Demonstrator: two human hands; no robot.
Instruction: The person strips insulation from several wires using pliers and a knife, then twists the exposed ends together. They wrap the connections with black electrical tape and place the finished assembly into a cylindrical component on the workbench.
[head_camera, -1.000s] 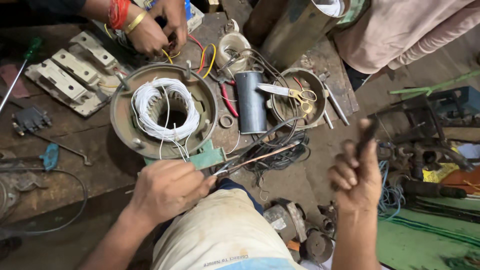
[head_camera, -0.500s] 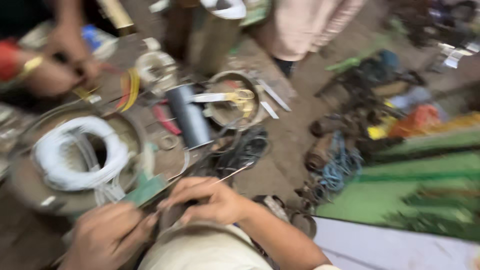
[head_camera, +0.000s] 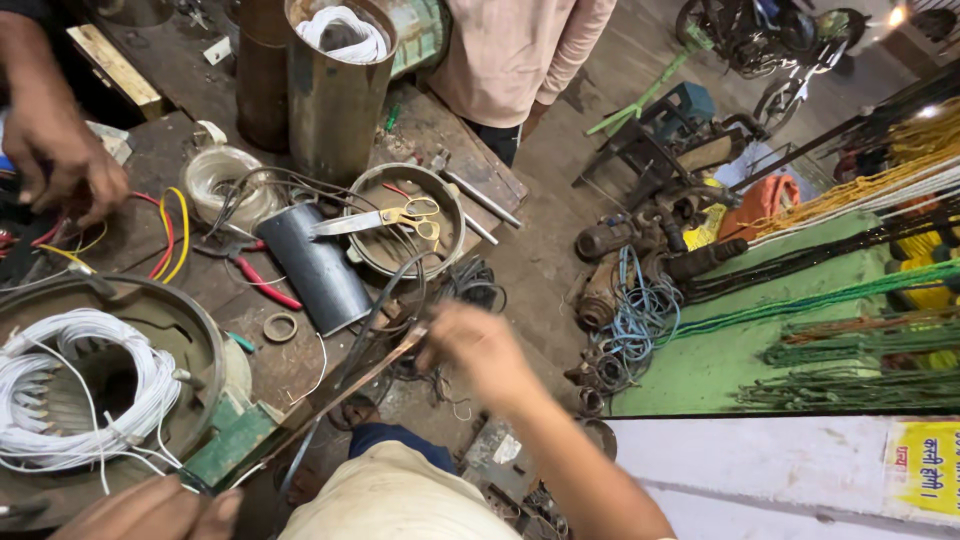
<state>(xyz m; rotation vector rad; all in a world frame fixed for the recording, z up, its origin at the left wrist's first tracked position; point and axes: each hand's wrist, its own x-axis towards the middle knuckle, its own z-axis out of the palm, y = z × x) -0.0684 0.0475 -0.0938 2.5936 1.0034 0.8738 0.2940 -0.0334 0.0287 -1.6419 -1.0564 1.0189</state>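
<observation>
A long thin brown strip (head_camera: 330, 400) runs slantwise over the bench edge. My right hand (head_camera: 480, 350), blurred, is closed on its upper end. My left hand (head_camera: 150, 512) sits at the bottom edge, fingers closed at the strip's lower end and partly cut off by the frame. To the left lies a round motor stator (head_camera: 205, 335) filled with a white wire winding (head_camera: 85, 385), with a green block (head_camera: 232, 440) at its side next to my left hand.
Another person's hand (head_camera: 65, 150) touches red and yellow wires at top left. Scissors (head_camera: 385, 218) lie in a round metal dish (head_camera: 450, 215), beside a dark cylinder (head_camera: 315, 265) and red pliers (head_camera: 262, 285). A tall metal tube (head_camera: 335, 95) and a standing person (head_camera: 520, 50) are behind.
The view has swung right and steadied. My right hand came in from the right, where it held a dark tool, and now grips the strip's far end. My left hand stays at the near end.
</observation>
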